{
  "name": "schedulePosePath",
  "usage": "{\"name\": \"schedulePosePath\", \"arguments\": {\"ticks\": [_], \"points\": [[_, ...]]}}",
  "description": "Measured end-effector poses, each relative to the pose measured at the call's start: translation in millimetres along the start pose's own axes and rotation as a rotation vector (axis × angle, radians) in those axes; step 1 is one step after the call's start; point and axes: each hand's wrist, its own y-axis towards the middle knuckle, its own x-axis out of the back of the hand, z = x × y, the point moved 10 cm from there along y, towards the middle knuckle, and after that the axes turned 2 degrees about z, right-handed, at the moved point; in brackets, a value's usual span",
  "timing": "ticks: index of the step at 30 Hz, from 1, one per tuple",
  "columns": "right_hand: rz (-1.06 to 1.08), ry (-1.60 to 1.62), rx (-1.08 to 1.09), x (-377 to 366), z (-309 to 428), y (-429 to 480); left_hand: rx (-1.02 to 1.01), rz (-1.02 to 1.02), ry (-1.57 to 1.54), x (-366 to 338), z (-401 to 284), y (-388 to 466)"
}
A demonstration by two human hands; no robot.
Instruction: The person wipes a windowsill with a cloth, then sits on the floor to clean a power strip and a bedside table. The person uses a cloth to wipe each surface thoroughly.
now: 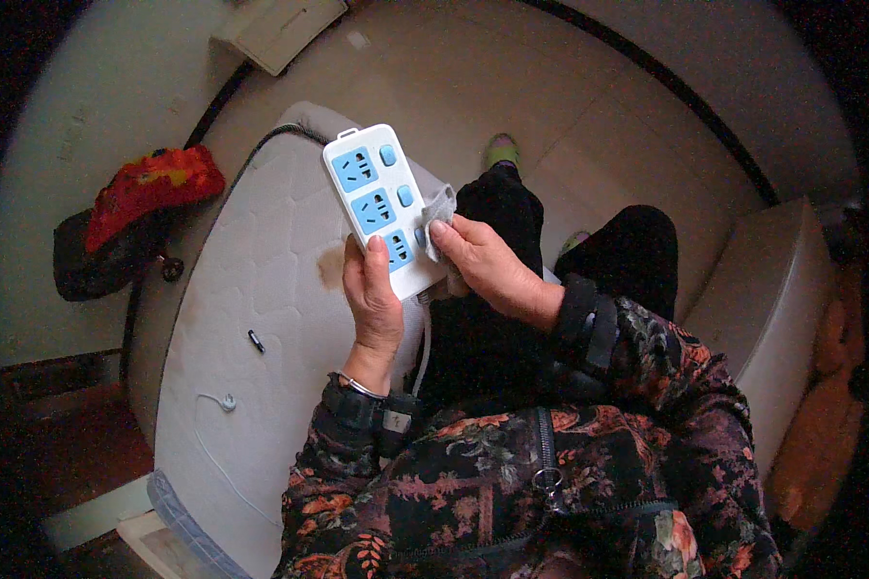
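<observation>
A white power strip [368,189] with blue sockets and blue switches is held tilted above my lap. My left hand [373,300] grips its lower end, thumb over the lowest socket. Between the thumb and fingers of my right hand [489,260] is a bunched grey cloth [440,210], pressed against the strip's right edge by the lowest switch, which it partly covers. A white cord [426,347] hangs below the strip. On the mattress to the left lie a white plug [227,402] with a thin cord and a small black object [256,341].
The quilted mattress [261,239] bears a brown stain. Left of it, a red and yellow cloth [163,184] lies on a dark wheeled item [76,257]. A pale box-like object [282,32] stands at the top, and a pale padded piece of furniture [760,311] at the right.
</observation>
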Motion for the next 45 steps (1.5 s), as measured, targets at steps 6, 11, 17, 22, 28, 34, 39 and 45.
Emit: {"name": "schedulePosePath", "arguments": {"ticks": [6,11,17,22,28,34,39,45], "points": [[0.077,0.143,-0.082,-8.2,-12.9,-7.8,0.074,0.009,-0.116,-2.5,7.5,-0.1],[0.104,0.073,-0.102,-7.9,-22.3,-7.1,0.145,0.006,-0.167,-5.6,15.3,-1.2],[0.179,0.162,-0.067,-13.0,-16.0,-7.1,0.280,0.071,-0.409,-12.7,24.5,-4.1],[0.189,0.108,-0.109,-17.4,-10.8,-9.8,0.448,0.198,-0.803,-30.9,27.1,-10.0],[0.159,-0.074,-0.148,-12.0,-2.2,-9.8,0.363,0.149,-0.610,-22.0,25.6,-8.1],[0.113,-0.624,-0.046,-5.0,11.2,-12.2,0.201,0.272,-0.509,-32.3,7.8,-1.6],[0.033,-0.780,0.079,9.0,32.6,-16.8,0.314,0.110,-0.550,-22.1,13.9,-0.6],[0.151,-0.829,0.685,-44.3,61.1,-33.5,0.387,0.086,-0.864,-24.1,36.8,-5.4]]}}
